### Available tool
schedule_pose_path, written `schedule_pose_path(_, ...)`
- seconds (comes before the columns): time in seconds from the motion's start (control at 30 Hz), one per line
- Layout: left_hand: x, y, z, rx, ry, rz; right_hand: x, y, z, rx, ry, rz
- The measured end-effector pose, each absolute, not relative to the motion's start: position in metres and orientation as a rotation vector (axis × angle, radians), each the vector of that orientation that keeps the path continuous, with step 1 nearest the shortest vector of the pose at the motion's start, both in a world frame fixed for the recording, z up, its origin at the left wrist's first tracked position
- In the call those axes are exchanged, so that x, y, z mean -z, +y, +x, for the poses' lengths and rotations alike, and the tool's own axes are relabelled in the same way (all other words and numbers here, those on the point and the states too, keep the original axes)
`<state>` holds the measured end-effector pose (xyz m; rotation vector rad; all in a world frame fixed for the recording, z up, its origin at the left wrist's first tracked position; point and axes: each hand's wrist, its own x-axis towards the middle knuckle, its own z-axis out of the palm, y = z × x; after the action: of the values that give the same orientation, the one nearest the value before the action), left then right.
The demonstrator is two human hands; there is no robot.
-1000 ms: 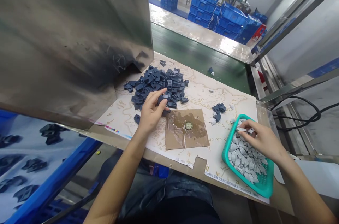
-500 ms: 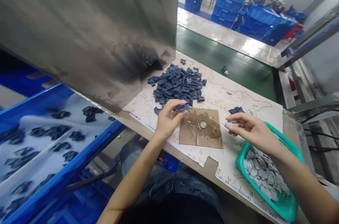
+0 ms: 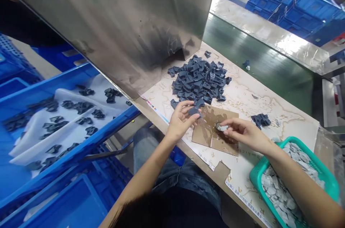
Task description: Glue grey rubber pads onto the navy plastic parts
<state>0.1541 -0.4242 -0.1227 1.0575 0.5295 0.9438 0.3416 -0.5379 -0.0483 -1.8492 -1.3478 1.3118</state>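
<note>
Head view: angular dark-blue moulded piece (image 3: 194,111) held in left hand (image 3: 182,123)

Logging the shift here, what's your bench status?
Left hand holding dark blue plastic part. Right hand holding gray piece at metal disc on wet cardboard. Nothing blocking.

- A stainless steel panel (image 3: 107,30), smudged black low down, leans in over the table's (image 3: 325,152) far left corner
- A printed map sheet (image 3: 269,113) covers the tabletop
- Left of the table, a blue crate (image 3: 107,133) lined with white cloth (image 3: 72,134)
- Beyond the far edge, a green conveyor belt (image 3: 258,66)
- Farther back, stacked blue crates (image 3: 304,8)
</note>
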Motion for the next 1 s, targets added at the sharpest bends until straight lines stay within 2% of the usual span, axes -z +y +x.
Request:
schedule_pose_path(0.07, 0.123, -0.424, 0.154, -0.955, 0.535, 1.068, 0.050, -0.541, 0.344, -1.248, -1.366, -1.864)
schedule_pose_path(0.23, 0.125, -0.422, 0.154, -0.961, 0.574, 1.121, 0.056, -0.542, 0.345, -0.686, -1.734, -1.941)
schedule_pose_path(0.33, 0.127, -0.422, 0.153, -0.949, 0.592, 1.131, 0.059, -0.542, 0.345, -0.509, -1.838, -1.894)
schedule_pose_path(0.63, 0.121, -0.422, 0.150, -0.856, 0.545, 1.173, 0.059, -0.540, 0.343, -0.394, -2.021, -1.721)
schedule_pose_path(1.0, 0.126, -0.421, 0.152, -0.930, 0.579, 1.141, 0.064, -0.539, 0.340, -0.336, -2.188, -1.717)
